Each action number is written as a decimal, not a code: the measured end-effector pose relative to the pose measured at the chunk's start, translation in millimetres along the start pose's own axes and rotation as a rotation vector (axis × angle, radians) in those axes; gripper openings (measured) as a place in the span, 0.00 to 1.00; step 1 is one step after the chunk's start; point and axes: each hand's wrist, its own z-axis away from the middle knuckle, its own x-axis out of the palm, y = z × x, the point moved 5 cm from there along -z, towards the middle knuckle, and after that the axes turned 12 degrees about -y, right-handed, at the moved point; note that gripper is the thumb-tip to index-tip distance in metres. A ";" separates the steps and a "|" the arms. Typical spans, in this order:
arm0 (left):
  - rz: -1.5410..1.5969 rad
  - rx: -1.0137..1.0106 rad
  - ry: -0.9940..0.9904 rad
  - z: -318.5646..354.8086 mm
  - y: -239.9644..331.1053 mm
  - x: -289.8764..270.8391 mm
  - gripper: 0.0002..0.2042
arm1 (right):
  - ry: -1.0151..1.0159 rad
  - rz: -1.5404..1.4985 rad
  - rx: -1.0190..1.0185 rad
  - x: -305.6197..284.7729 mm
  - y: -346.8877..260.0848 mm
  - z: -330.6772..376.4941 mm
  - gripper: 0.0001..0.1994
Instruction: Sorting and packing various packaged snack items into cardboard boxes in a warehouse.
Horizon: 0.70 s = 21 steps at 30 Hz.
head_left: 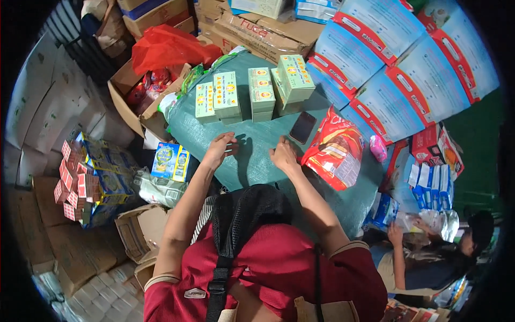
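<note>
- I'm watching remotely rn, and the left hand (220, 151) is hovering over or resting on the table (188, 123); fingers loosely spread, afaict nothing in it
- the right hand (284, 154) is sitting half-curled just short of the phone (303, 127); its underside is hiding, so idk if it's gripping anything
- the small pale-green boxes are standing beyond both hands at the far side, in three groups: left pile (226, 95), middle pile (262, 88), right pile (296, 72)
- progress imo: stacking is looking mostly done, since the boxes are sitting in piles, none lying loose near the hands
- what's left, prob: the piles are standing at uneven heights w/ gaps between, so I'm guessing some evening-up; can't tell the full count
- fyi a red bag (338, 153) is taking up the right side, just beside the phone
</note>
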 end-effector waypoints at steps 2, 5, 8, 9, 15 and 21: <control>0.031 -0.001 0.044 12.6 -6.2 -5.7 0.16 | -0.099 0.006 -0.088 7.2 -14.0 0.0 0.29; 0.102 -0.017 0.139 33.2 -19.3 -25.6 0.16 | -0.232 -0.017 -0.264 23.2 -51.9 2.5 0.24; 0.126 -0.020 0.205 54.7 -19.9 -43.5 0.15 | -0.293 -0.085 -0.406 32.3 -88.4 2.7 0.22; 0.131 -0.011 0.230 60.7 -19.0 -50.9 0.15 | -0.306 -0.130 -0.439 31.5 -101.3 4.5 0.22; 0.217 0.051 0.278 93.0 -21.0 -117.2 0.16 | -0.080 -0.023 -0.716 33.2 -192.6 5.1 0.22; 0.213 0.081 0.347 151.7 9.8 -176.6 0.18 | 0.169 0.399 -0.717 44.3 -274.0 -30.4 0.26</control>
